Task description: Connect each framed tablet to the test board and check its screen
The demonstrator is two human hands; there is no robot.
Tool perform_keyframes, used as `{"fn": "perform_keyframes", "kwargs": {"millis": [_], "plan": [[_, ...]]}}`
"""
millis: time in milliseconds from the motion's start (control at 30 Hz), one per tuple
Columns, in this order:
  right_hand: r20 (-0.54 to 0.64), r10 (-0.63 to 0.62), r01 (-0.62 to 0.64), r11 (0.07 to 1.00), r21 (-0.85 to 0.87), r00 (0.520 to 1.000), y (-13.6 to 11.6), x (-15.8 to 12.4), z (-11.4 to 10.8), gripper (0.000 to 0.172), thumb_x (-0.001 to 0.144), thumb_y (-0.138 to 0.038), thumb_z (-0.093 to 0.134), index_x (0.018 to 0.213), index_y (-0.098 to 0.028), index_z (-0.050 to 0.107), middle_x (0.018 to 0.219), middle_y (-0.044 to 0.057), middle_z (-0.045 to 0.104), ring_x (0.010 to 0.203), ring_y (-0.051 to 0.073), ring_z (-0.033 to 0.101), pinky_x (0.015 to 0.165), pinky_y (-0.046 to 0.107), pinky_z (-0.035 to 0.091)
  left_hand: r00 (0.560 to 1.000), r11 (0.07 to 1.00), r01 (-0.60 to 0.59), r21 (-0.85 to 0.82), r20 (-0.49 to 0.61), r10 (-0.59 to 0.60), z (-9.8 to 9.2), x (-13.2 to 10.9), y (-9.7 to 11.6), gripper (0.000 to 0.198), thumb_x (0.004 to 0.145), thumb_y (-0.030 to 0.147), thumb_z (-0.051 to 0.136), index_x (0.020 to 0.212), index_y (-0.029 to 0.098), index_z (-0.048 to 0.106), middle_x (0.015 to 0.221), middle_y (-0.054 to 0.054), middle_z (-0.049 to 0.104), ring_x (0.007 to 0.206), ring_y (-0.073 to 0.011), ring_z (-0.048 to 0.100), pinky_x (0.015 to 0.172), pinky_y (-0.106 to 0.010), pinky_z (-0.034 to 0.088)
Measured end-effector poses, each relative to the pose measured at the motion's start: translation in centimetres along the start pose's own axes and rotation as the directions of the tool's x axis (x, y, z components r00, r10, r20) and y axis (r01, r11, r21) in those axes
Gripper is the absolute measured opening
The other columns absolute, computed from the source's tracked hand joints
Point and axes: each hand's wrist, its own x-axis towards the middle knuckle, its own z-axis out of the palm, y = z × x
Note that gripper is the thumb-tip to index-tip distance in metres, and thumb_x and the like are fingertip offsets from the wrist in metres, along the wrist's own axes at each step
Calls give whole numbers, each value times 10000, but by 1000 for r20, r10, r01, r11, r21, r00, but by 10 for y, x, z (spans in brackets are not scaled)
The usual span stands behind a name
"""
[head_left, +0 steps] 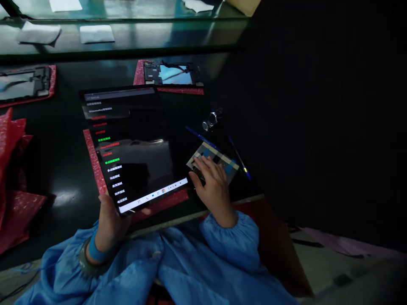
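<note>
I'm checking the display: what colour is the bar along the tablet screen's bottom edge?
The bar is white, best seen in the head view.

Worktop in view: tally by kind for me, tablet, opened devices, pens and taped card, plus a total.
Tablet: 1
Opened devices: 2, one cut off by the picture's edge
Pens: 2
Taped card: 1
Total: 6

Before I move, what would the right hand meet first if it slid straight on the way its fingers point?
The right hand is already over the taped sheet; past its edge, the left pen looks first in line, though depth is hard to judge.
</note>
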Motion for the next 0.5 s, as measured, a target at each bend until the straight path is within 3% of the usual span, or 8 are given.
{"fn": "perform_keyframes", "kwargs": {"millis": [67,167,333,433,500], "plan": [[7,-4,4,1000,-4,1000,1,0,-1,525,1012,-556,392,1280,-201,670,1391,163,613,1356,347,524,1122,630,365,999,998,-49,26,-20,50,5,-1,0,662,662,773,703,904,159,747,771,-85,783,560,-240,719,494,-305,603],[-1,4,-4,1000,12,1000,0,2,-1,528,1015,-554,380,1231,-194,700,1364,170,628,1341,352,537,1109,635,378,997,994,-74,79,6,74,10,-1,1,647,726,777,643,842,147,735,664,-74,749,540,-234,714,510,-302,612],[10,41,-41,999,-11,999,3,5,3,473,1021,-522,397,1212,-223,711,1350,142,643,1336,333,547,1120,609,385,991,985,-132,113,14,132,7,0,-3,715,740,818,584,989,163,720,816,-99,789,516,-241,713,439,-336,605],[29,9,-11,999,48,1000,8,5,1,452,1035,-492,374,1219,-250,707,1347,117,647,1335,313,554,1135,614,377,985,975,-170,141,58,163,5,1,-6,701,814,798,509,1050,170,710,767,-95,779,464,-225,683,470,-364,623],[-68,-8,18,989,149,998,6,2,-7,443,1041,-460,371,1272,-235,674,1393,130,608,1344,296,549,1122,584,418,980,973,-185,141,98,172,4,1,-6,699,831,800,472,1009,171,720,704,-92,763,439,-230,665,467,-384,623]]}}
